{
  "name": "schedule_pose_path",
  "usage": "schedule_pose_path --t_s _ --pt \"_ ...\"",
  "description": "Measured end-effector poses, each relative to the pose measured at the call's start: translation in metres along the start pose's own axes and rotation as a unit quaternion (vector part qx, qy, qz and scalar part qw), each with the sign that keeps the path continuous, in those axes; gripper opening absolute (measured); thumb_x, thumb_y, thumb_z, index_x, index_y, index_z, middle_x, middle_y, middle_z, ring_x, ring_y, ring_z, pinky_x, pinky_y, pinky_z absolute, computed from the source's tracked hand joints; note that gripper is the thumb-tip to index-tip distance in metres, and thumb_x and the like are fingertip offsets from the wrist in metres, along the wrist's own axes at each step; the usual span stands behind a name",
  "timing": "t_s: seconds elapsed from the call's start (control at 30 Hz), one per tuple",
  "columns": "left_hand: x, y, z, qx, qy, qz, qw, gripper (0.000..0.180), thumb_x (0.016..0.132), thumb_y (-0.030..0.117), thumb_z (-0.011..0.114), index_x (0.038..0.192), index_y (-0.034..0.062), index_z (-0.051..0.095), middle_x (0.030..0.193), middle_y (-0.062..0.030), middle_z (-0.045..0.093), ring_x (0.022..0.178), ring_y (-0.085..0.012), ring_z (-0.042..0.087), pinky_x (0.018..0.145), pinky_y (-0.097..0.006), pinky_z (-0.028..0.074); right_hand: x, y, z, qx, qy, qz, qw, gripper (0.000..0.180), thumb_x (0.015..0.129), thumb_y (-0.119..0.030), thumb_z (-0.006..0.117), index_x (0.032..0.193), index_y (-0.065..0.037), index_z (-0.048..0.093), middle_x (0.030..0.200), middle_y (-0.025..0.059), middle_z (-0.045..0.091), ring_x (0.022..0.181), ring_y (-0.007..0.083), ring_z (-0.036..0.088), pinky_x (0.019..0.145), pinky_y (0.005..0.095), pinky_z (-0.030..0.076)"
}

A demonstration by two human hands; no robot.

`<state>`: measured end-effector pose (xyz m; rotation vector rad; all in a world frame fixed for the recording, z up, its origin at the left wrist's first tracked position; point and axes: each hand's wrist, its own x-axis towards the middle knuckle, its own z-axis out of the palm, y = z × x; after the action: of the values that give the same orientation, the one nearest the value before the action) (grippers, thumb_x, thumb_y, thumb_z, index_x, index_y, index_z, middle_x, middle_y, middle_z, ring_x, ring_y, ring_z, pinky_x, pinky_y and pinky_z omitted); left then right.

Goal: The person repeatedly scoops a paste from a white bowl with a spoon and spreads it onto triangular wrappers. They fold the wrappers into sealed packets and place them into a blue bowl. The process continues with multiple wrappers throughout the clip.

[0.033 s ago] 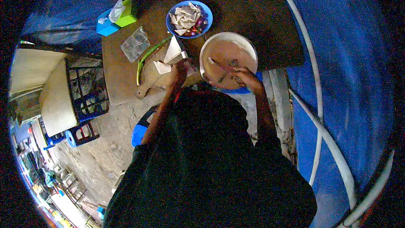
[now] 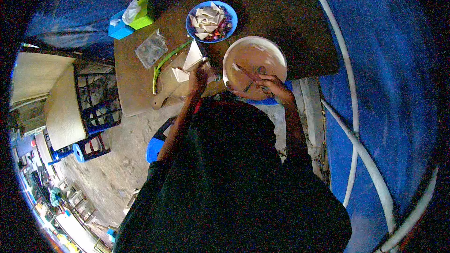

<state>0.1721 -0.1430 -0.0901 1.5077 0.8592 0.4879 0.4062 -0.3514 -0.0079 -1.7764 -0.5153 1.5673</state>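
My left hand (image 2: pixel 198 77) is closed over the right side of a wooden cutting board (image 2: pixel 165 95). A pale, shiny edge shows above its fingers, but what it grips is unclear. White triangular pieces (image 2: pixel 192 56) lie on the board beside it, and a long green stalk (image 2: pixel 161 65) curves along the board's left side. My right hand (image 2: pixel 277 90) is over a round white basin (image 2: pixel 282 61) of cloudy brownish liquid. Its fingers are closed on a slim reddish-brown piece with a pale tip (image 2: pixel 244 71). Small dark bits show in the basin near its fingertips.
Behind the board stands a blue bowl (image 2: pixel 191 32) with white triangles and red and purple pieces. A clear plastic bag (image 2: pixel 151 49) and a blue-green box (image 2: pixel 140 18) are on the brown table (image 2: pixel 276 7) at left. A blue tarp (image 2: pixel 398 89) and pale poles rise at right.
The whole view has shifted very slightly. Less of the shiny edge shows above my left hand; my right hand stays over the basin with the slim piece.
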Motion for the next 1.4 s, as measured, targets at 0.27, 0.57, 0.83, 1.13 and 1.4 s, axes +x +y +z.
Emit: schedule_pose_path --t_s 0.27,0.57,0.83,1.13,1.4 --pt "0.043 0.005 0.023 -0.056 -0.190 -0.015 0.980 0.037 0.087 0.033 0.055 0.105 0.0005 0.054 0.074 -0.0068 0.063 0.066 -0.0164 0.060 0.059 -0.030 0.048 -0.050 -0.054 0.020 0.065 -0.012 -0.081 0.994 0.044 0.089 -0.018 0.054 0.132 -0.012 0.047 0.074 -0.0041 0.050 0.050 0.0033 0.035 0.043 0.0204 0.029" --pt "0.020 0.048 0.049 -0.255 -0.186 0.006 0.949 0.041 0.090 0.036 0.051 0.111 0.0008 0.056 0.106 -0.0117 0.061 0.093 -0.0211 0.058 0.082 -0.033 0.048 -0.054 -0.054 0.026 0.011 -0.008 -0.098 0.995 0.041 0.090 -0.020 0.054 0.130 -0.014 0.050 0.075 -0.0034 0.052 0.047 0.0025 0.034 0.042 0.0194 0.029" --pt "0.025 0.045 0.049 -0.132 -0.174 -0.060 0.974 0.055 0.083 0.044 0.061 0.114 -0.0007 0.053 0.107 -0.0112 0.062 0.099 -0.0229 0.060 0.084 -0.033 0.050 -0.083 -0.065 0.025 -0.050 -0.006 -0.092 0.995 0.039 0.089 -0.023 0.057 0.127 -0.015 0.053 0.063 -0.0071 0.047 0.045 0.0024 0.033 0.040 0.0195 0.026" --pt "-0.012 0.133 0.045 -0.363 -0.178 0.070 0.912 0.082 0.073 0.055 0.067 0.126 -0.0017 0.040 0.121 -0.0159 0.055 0.113 -0.0257 0.053 0.097 -0.039 0.041 -0.062 -0.084 0.045 0.026 0.196 -0.180 0.964 0.027 0.080 -0.025 0.069 0.098 -0.006 0.063 0.077 -0.0031 0.058 0.066 0.0075 0.047 0.061 0.0240 0.037" --pt "-0.043 0.123 0.035 -0.320 -0.248 -0.052 0.913 0.046 0.089 0.018 0.054 0.129 0.0006 0.040 0.130 -0.0097 0.048 0.119 -0.0209 0.046 0.104 -0.035 0.034 -0.041 -0.088 0.072 0.047 0.138 -0.213 0.966 0.017 0.082 -0.017 0.065 0.096 -0.006 0.063 0.063 -0.0076 0.048 0.050 0.0010 0.039 0.043 0.0182 0.027"
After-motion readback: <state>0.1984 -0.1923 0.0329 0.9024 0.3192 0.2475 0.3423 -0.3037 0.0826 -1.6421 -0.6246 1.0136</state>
